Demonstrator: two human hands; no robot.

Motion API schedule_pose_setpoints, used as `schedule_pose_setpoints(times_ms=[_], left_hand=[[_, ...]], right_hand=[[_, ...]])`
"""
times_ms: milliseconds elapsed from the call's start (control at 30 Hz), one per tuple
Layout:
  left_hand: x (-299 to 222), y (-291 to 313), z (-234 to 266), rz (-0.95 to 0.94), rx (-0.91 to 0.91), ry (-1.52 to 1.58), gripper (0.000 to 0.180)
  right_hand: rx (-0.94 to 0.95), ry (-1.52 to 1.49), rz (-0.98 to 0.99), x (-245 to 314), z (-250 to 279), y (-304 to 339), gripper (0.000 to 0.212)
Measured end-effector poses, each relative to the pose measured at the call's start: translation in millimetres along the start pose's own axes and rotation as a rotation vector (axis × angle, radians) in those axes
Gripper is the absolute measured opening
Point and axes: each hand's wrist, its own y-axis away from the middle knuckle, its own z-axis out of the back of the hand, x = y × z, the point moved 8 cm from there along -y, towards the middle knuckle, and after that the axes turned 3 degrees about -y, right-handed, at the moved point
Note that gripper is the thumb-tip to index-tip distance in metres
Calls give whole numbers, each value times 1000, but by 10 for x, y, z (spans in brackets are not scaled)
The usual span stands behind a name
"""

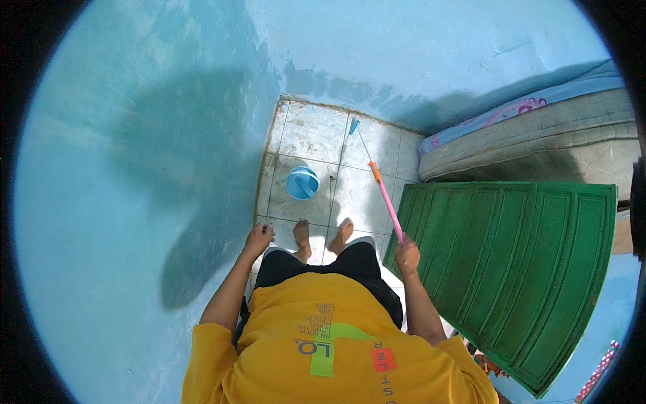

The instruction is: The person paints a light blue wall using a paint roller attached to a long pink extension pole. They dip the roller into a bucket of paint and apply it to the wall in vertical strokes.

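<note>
A yellow shirt (323, 343) filled the lower middle of the view, and on its front sat a green angular shape beside a small red rectangle, with lines of small print that were too fine to make out. No packages or signs showed elsewhere.

The right hand (406, 256) was closed in a fist around the near end of a mop (385, 196), just beside the left edge of a green ribbed door (511, 269). From that grip the pink handle ran up and away over the tiled floor (306, 131), passed an orange collar, thinned to a pale rod and ended in a small blue head near the far edge of the floor, close to the foot of the blue wall (134, 168).

The left hand (259, 238) was curled loosely and held nothing; it hung by the wall at the left edge of the floor. A blue bucket (303, 182) stood on the tiles just ahead of the bare feet (323, 237), nearer the left hand than the right, and apart from the mop handle.

A mattress (538, 135) with a patterned sheet lay beyond the door, against the far wall.
</note>
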Motion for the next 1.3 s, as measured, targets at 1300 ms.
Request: schedule_pose_setpoints(times_ms=[1300], left_hand=[[-3, -278, -277, 10, -30, 69, 31]], right_hand=[[101, -76, 24, 8, 112, -17, 37]])
